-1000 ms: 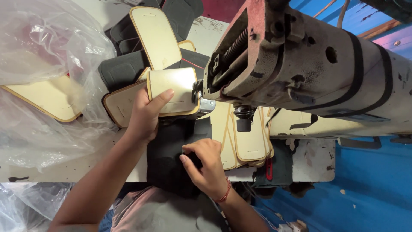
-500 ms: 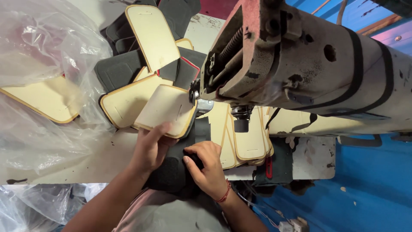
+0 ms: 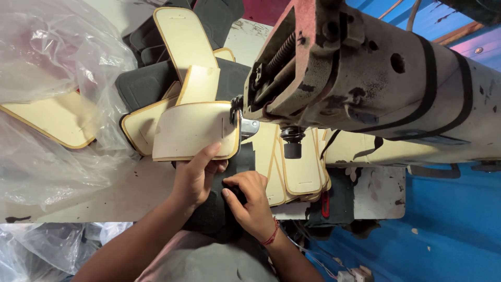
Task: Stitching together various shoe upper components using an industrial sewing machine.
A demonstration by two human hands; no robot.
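Head view looks straight down on our two hands at a worn sewing machine (image 3: 365, 78). Our left hand (image 3: 195, 175) holds a cream panel (image 3: 195, 130) with a tan edge; the fingers (image 3: 206, 156) pinch its near edge, thumb up over the face, and the panel's far corner sits just beside the machine's needle area. Our right hand (image 3: 250, 201), with a red thread bracelet (image 3: 271, 235) on the wrist, has its fingers curled together and pressed onto a dark fabric piece (image 3: 216, 214) that lies on the worktop (image 3: 104, 198) under both hands. More cream panels (image 3: 297, 172) are stacked under the machine arm to the right, touching one another. Further back, other cream and dark grey pieces (image 3: 172, 47) overlap in a loose pile. A crumpled clear plastic bag (image 3: 52, 78) covers the left part of the worktop, with another cream piece (image 3: 52, 120) showing through it.
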